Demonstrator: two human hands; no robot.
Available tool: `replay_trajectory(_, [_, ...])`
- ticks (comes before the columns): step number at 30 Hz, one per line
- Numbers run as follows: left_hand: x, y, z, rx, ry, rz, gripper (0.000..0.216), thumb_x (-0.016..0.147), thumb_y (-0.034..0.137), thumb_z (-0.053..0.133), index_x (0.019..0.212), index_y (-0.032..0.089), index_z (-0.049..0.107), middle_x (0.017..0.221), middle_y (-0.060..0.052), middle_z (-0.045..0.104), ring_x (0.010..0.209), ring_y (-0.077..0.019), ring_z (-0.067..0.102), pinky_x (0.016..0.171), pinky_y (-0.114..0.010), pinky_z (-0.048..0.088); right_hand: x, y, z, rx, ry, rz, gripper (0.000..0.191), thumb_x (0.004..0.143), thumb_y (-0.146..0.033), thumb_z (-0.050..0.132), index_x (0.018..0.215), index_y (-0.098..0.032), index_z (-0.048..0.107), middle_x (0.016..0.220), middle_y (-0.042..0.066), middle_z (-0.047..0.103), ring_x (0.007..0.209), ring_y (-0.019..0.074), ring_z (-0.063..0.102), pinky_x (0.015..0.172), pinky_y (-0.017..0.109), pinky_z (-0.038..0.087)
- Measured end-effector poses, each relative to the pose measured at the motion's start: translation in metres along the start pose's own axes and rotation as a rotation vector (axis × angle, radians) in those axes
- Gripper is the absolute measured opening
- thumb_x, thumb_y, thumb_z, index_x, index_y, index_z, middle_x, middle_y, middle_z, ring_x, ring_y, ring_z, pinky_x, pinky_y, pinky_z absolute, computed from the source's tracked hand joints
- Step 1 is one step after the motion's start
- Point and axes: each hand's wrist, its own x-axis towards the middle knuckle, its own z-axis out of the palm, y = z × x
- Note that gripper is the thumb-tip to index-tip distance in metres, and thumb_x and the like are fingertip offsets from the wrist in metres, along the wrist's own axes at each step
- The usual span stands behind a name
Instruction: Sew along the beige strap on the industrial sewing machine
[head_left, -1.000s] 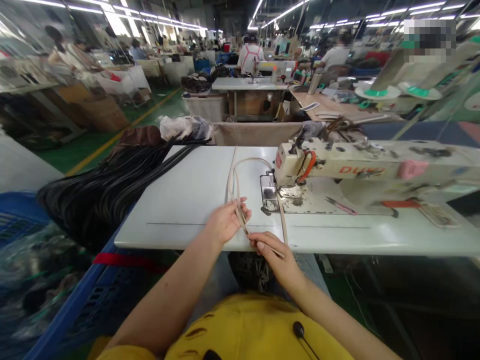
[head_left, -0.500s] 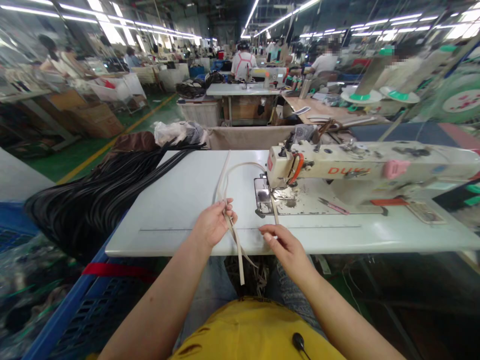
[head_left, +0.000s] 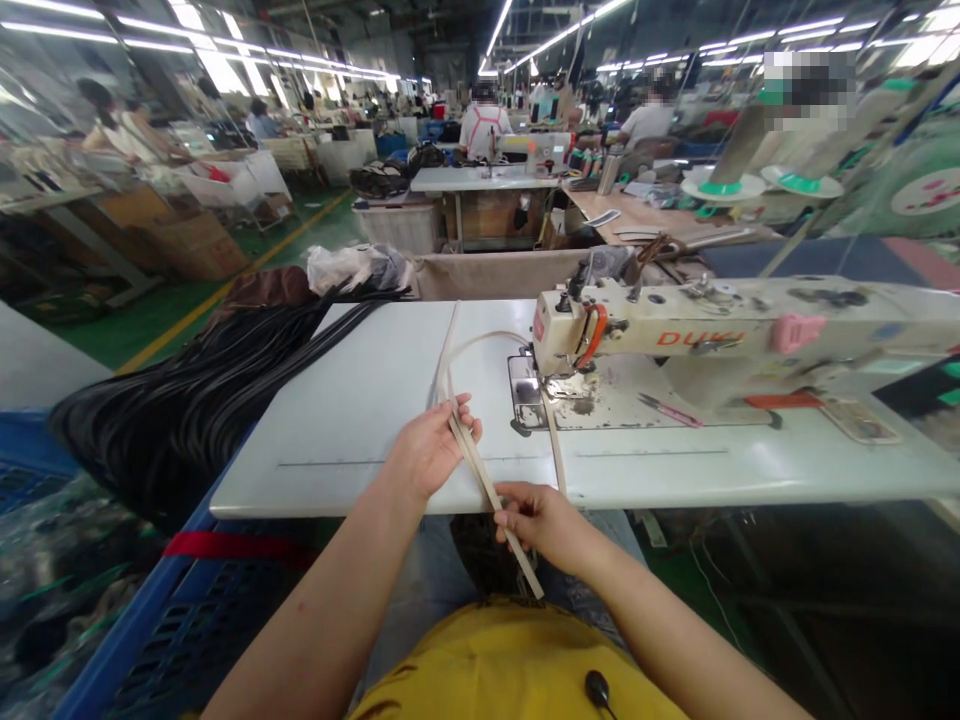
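Yellow top (head_left: 495, 665) with some dark print on it, bare forearms, no sleeves showing, small black clip-on mic (head_left: 596, 686) on the chest.

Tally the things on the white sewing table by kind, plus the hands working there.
Sewing machine: 1
Beige strap: 1
Snips: 1
Hands, left hand and right hand, both gripping the strap: 2
Total: 5

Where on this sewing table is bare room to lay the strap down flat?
Bare white table between the black strap pile and the beige strap held by left hand and right hand. Crowded right: sewing machine, scissors.
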Motion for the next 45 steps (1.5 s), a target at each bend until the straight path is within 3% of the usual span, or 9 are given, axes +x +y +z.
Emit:
replay_trajectory(7, [0.002, 0.004, 0.001, -0.028, 0.000, 0.001, 0.027, 0.103, 0.005, 0.047, 0.094, 0.000, 0.072, 0.074, -0.006, 0.061, 0.061, -0.0089, 0.059, 0.065, -0.024, 0.061, -0.006, 0.005, -0.003, 0.125, -0.118, 0.067, 0.051, 0.075, -0.064, 0.084, 0.096, -0.017, 0.077, 0.074, 0.000, 0.072, 0.062, 0.0110, 0.063, 0.057, 0.021, 0.045])
replay_trajectory(15, [0.008, 0.008, -0.004, -0.025, 0.048, 0.063, 0.029, 0.103, 0.004, 0.045, 0.089, 0.000, 0.071, 0.072, -0.005, 0.059, 0.056, -0.0056, 0.052, 0.058, -0.018, 0.055, -0.007, 0.010, -0.004, 0.202, -0.247, 0.179, 0.061, 0.060, -0.062, 0.095, 0.099, -0.017, 0.078, 0.077, 0.001, 0.075, 0.067, 0.0131, 0.069, 0.060, 0.022, 0.050])
replay_trajectory(26, [0.021, 0.010, -0.021, -0.003, 0.070, 0.122, 0.030, 0.103, 0.005, 0.046, 0.087, 0.003, 0.071, 0.072, -0.004, 0.059, 0.057, -0.0070, 0.054, 0.061, -0.021, 0.057, -0.007, 0.009, -0.005, 0.132, -0.107, 0.132, 0.059, 0.059, -0.065, 0.092, 0.088, -0.016, 0.079, 0.070, 0.002, 0.074, 0.058, 0.0114, 0.064, 0.055, 0.023, 0.049])
replay_trajectory(30, [0.020, 0.008, -0.028, 0.048, 0.012, 0.114, 0.022, 0.102, 0.007, 0.051, 0.097, 0.004, 0.072, 0.079, -0.005, 0.062, 0.068, -0.0112, 0.063, 0.075, -0.030, 0.064, -0.010, 0.008, -0.002, 0.093, -0.068, 0.116, 0.048, 0.064, -0.060, 0.089, 0.083, -0.017, 0.079, 0.068, 0.001, 0.073, 0.059, 0.0125, 0.063, 0.057, 0.024, 0.049])
replay_trajectory(33, [0.018, 0.010, -0.034, 0.075, 0.001, 0.113, 0.020, 0.100, 0.005, 0.052, 0.097, 0.003, 0.072, 0.078, -0.004, 0.061, 0.065, -0.0089, 0.060, 0.072, -0.026, 0.062, -0.011, 0.008, -0.001, 0.045, -0.051, 0.113, 0.036, 0.071, -0.050, 0.085, 0.084, -0.018, 0.080, 0.068, 0.000, 0.072, 0.059, 0.0126, 0.061, 0.057, 0.024, 0.047])
replay_trajectory(36, [0.016, 0.013, -0.039, 0.158, -0.015, 0.117, 0.017, 0.099, 0.007, 0.054, 0.097, 0.002, 0.070, 0.074, 0.000, 0.056, 0.055, -0.0040, 0.049, 0.056, -0.016, 0.050, -0.013, 0.005, -0.005, -0.092, -0.016, 0.084, 0.018, 0.080, -0.036, 0.078, 0.087, -0.020, 0.082, 0.069, -0.001, 0.069, 0.060, 0.0123, 0.058, 0.058, 0.024, 0.045])
replay_trajectory(39, [0.009, 0.015, -0.044, 0.394, -0.061, 0.099, 0.017, 0.092, 0.012, 0.066, 0.107, 0.006, 0.069, 0.071, 0.004, 0.051, 0.050, -0.0024, 0.039, 0.048, -0.014, 0.038, -0.017, -0.008, -0.011, -0.403, 0.094, -0.084, 0.007, 0.081, -0.023, 0.077, 0.084, -0.023, 0.084, 0.079, 0.001, 0.069, 0.072, 0.0144, 0.063, 0.068, 0.025, 0.048])
replay_trajectory(43, [-0.004, 0.009, -0.050, 0.726, -0.163, 0.087, 0.049, 0.082, 0.030, 0.079, 0.124, 0.010, 0.064, 0.066, 0.009, 0.043, 0.050, -0.0046, 0.036, 0.048, -0.017, 0.033, -0.024, -0.032, -0.018, -0.878, 0.249, -0.234, 0.016, 0.090, -0.020, 0.070, 0.094, -0.027, 0.084, 0.086, 0.004, 0.073, 0.083, 0.0199, 0.069, 0.075, 0.029, 0.049])
replay_trajectory(45, [-0.010, 0.005, -0.051, 0.868, -0.224, 0.111, 0.059, 0.083, 0.039, 0.077, 0.132, 0.011, 0.061, 0.067, 0.008, 0.045, 0.053, -0.0069, 0.040, 0.051, -0.021, 0.035, -0.024, -0.041, -0.019, -0.988, 0.338, -0.251, 0.020, 0.096, -0.021, 0.063, 0.103, -0.026, 0.081, 0.091, 0.005, 0.078, 0.085, 0.0220, 0.071, 0.077, 0.031, 0.050])
